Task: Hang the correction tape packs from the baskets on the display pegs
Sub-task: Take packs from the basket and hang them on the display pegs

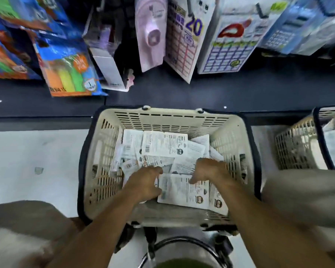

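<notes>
While both hands reach down into the middle basket, the scene reads as follows.

Baskets: two in view; a cream slatted basket (182,120) with a dark rim surrounds the hands, and a second basket (296,149) stands well to the right of the right hand, cut by the picture's edge.

Correction tape packs (162,145): too many to count, heaped loosely and overlapping in the basket, mostly beyond and beside the fingertips.

Pack look: flat white cards lying back-side up, with fine printed text, a barcode and a small dark round logo near one end.

Near pack (184,190): lies flat between the two hands, closest to the person.

Left hand (145,182): fingers curled round the left edge of the near pack, gripping it.

Right hand (209,170): fingers bent downward with the tips touching the near pack's top edge; whether they pinch it cannot be told through the blur.

Display: hanging packets (184,35) in several colours, far beyond the fingertips above a dark shelf (182,93).

Floor (37,151): pale, left of the left hand.
</notes>
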